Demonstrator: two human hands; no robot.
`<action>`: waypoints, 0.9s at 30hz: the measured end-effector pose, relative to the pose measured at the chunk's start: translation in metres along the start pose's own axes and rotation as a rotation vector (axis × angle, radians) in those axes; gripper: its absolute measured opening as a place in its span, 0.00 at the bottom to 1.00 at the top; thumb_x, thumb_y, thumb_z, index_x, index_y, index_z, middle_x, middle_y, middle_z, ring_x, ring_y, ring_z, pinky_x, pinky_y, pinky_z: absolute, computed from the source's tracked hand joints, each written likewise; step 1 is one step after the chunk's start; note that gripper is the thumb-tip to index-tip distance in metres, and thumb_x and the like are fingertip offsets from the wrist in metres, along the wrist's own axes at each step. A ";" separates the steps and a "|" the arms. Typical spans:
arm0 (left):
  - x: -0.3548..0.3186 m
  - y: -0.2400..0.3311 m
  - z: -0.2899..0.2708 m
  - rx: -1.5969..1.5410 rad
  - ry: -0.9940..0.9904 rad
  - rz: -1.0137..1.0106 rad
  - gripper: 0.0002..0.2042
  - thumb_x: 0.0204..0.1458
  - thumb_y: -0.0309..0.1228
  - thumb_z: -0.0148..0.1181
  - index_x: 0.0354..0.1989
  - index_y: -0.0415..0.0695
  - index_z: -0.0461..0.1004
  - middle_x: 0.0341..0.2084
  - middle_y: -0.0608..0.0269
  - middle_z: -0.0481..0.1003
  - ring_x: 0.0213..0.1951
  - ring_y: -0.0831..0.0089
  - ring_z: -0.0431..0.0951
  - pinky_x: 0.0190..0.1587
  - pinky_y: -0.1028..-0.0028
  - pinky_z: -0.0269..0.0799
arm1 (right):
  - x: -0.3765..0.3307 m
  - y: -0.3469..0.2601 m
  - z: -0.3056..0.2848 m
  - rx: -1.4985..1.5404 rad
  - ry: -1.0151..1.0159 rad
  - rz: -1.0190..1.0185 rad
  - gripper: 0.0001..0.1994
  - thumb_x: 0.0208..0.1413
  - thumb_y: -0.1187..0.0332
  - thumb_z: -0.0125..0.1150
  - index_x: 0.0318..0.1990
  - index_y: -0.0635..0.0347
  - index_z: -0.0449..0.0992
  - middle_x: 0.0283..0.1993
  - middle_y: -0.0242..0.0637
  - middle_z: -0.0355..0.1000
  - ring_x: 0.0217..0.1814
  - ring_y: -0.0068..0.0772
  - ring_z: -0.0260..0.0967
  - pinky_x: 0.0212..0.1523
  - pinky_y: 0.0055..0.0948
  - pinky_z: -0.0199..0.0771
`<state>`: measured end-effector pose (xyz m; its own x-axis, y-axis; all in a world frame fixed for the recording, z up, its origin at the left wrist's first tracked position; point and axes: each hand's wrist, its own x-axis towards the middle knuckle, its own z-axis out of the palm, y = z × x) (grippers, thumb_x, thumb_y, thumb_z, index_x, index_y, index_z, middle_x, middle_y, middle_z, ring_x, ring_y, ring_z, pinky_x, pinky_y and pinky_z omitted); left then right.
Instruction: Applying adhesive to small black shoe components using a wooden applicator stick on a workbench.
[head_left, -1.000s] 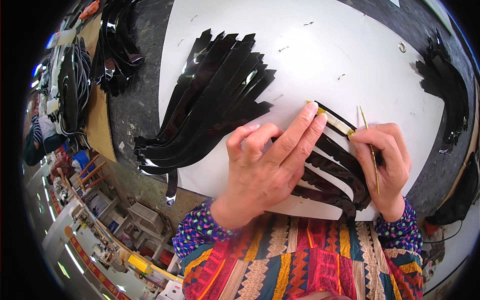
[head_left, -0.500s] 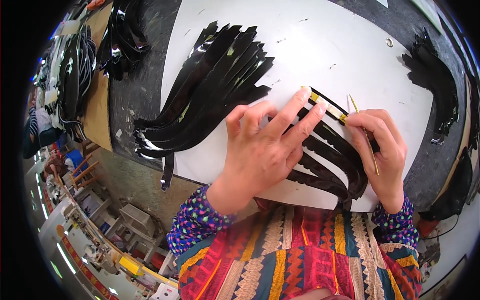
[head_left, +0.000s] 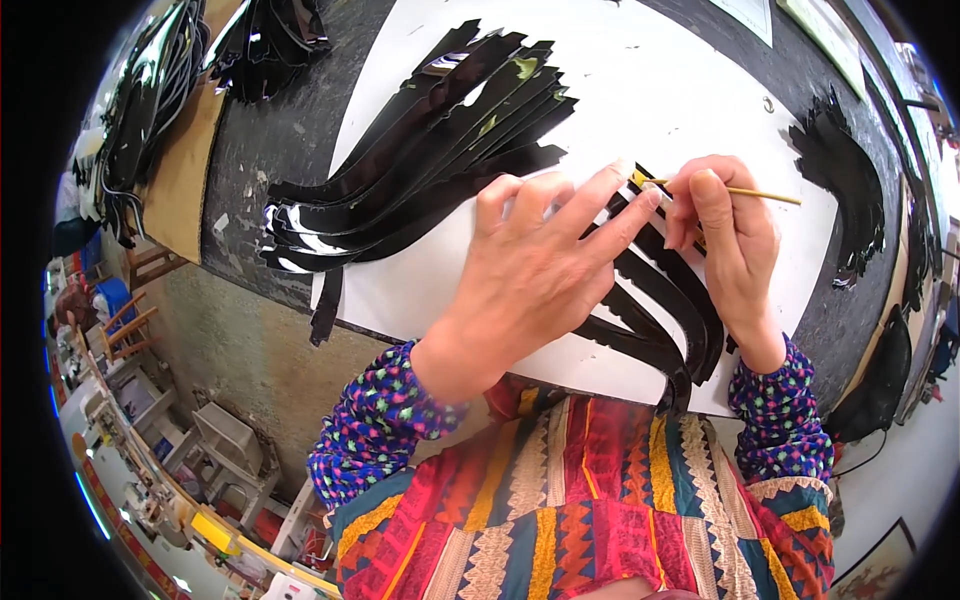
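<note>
Left hand (head_left: 535, 270) lies flat, fingers spread, pressing on curved black strips (head_left: 660, 300) on a white sheet (head_left: 660, 90). Right hand (head_left: 735, 245) pinches a thin wooden stick (head_left: 765, 194), its tip at the yellow-edged end of one strip, just beside the left fingertips. A larger fan of black strips (head_left: 430, 150) lies upper left. Dark tabletop (head_left: 270, 130) beneath.

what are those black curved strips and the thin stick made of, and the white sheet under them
The black curved strips look like glossy leather or plastic sheet: they mirror the light and lie flat and limp. Which of the two, I cannot tell. The thin stick in the right hand looks like pale bare wood or bamboo, matt. The white sheet looks like matt paper or card.
</note>
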<state>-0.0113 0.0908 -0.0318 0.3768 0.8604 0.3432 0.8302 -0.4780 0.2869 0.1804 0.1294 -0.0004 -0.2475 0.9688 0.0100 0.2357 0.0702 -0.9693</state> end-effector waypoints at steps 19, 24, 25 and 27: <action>-0.003 -0.001 -0.002 -0.031 0.012 -0.029 0.28 0.44 0.30 0.64 0.58 0.65 0.77 0.60 0.79 0.67 0.52 0.72 0.63 0.54 0.65 0.54 | 0.004 0.002 0.006 -0.217 -0.061 -0.156 0.11 0.72 0.67 0.48 0.43 0.66 0.73 0.31 0.33 0.69 0.22 0.16 0.61 0.23 0.17 0.61; -0.002 -0.003 -0.003 -0.034 0.020 -0.020 0.28 0.44 0.30 0.63 0.58 0.66 0.76 0.60 0.80 0.68 0.51 0.72 0.63 0.54 0.65 0.54 | -0.009 -0.005 -0.001 -0.010 0.054 -0.042 0.09 0.71 0.70 0.51 0.43 0.67 0.74 0.34 0.36 0.71 0.29 0.18 0.65 0.29 0.20 0.66; -0.002 -0.004 -0.003 -0.048 0.014 -0.016 0.28 0.44 0.29 0.63 0.59 0.66 0.76 0.60 0.79 0.68 0.50 0.72 0.64 0.54 0.65 0.54 | -0.012 -0.004 -0.003 -0.272 0.084 -0.160 0.06 0.67 0.73 0.54 0.44 0.67 0.75 0.36 0.38 0.72 0.32 0.22 0.68 0.32 0.22 0.69; -0.002 -0.006 -0.003 -0.055 0.010 -0.009 0.28 0.45 0.29 0.63 0.59 0.65 0.76 0.60 0.79 0.68 0.50 0.72 0.64 0.54 0.66 0.54 | -0.017 -0.003 -0.001 -0.640 0.104 -0.319 0.10 0.56 0.83 0.62 0.46 0.67 0.76 0.41 0.43 0.75 0.40 0.37 0.73 0.41 0.31 0.74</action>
<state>-0.0179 0.0917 -0.0316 0.3651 0.8629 0.3495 0.8095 -0.4796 0.3386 0.1848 0.1126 0.0030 -0.3130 0.8933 0.3225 0.6789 0.4479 -0.5817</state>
